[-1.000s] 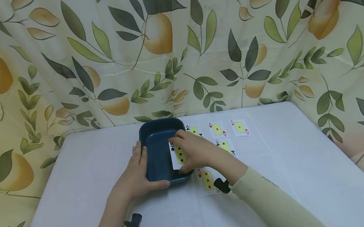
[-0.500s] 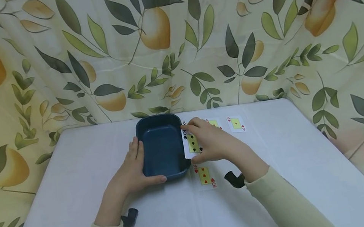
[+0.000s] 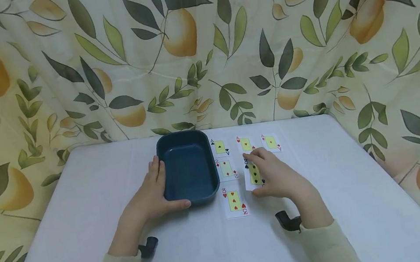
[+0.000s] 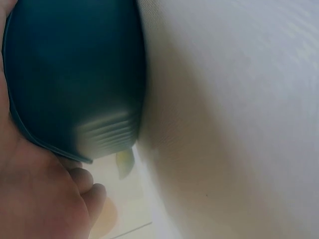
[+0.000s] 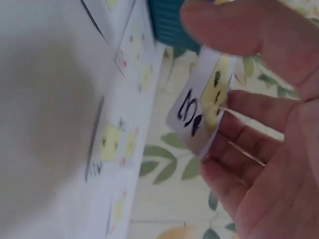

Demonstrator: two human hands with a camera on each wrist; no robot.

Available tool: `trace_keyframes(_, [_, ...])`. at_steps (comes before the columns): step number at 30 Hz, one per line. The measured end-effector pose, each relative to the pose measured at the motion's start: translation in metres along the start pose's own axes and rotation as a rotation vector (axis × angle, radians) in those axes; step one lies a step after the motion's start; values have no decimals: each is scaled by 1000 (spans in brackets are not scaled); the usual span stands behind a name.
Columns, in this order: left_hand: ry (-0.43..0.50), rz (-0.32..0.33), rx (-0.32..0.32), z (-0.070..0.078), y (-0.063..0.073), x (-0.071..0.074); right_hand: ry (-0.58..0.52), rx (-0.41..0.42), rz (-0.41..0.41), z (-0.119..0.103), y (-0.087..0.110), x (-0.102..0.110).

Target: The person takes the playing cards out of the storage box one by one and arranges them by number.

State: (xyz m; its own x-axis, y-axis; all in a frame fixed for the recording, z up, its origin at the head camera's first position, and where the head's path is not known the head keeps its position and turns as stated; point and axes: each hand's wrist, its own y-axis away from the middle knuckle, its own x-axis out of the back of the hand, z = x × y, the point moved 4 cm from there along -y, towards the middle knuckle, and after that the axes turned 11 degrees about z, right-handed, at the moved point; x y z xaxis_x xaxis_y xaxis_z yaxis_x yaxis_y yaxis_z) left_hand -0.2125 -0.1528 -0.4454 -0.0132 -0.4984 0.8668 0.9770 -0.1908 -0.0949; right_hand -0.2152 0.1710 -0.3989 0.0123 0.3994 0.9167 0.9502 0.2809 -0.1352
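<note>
My right hand [image 3: 280, 177] pinches a three of spades playing card [image 3: 254, 174] by its sides, between thumb and fingertips. In the right wrist view the card [image 5: 197, 112] hangs above the tablecloth, slightly bent. Under the hand lies a black-pipped two card [image 5: 107, 142], which the hand and held card hide from the head camera. My left hand [image 3: 151, 200] rests against a dark teal box [image 3: 189, 173], fingers along its left side and thumb stretched along its front. The box wall [image 4: 75, 74] fills much of the left wrist view.
Face-up cards lie right of the box: an ace of clubs [image 3: 220, 147], a two of diamonds [image 3: 226, 169] and a three of hearts [image 3: 235, 202] in a column. Further right are an ace of hearts [image 3: 245, 143] and an ace of diamonds [image 3: 271, 142]. A patterned curtain [image 3: 185, 63] hangs behind.
My right hand has carried the three of spades out of the box and rightward past the first column of cards. The two of diamonds has come into view. My left hand stays on the box.
</note>
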Motion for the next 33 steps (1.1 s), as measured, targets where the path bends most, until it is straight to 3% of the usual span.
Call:
trace_keyframes(6, [-11,-8,1,2,-2,3,25,-30,-33,13,5,4])
trace_keyframes(14, [-22,-17,8,1,-2,3,69,-105,-214,17,11,-7])
trace_keyframes(23, [-6,-20,10,1,-2,0,89,-157,-276,18,14,-12])
trace_keyframes(33, [-21,-15,-3,0,-2,-1,132,-120,-302,17,16,-17])
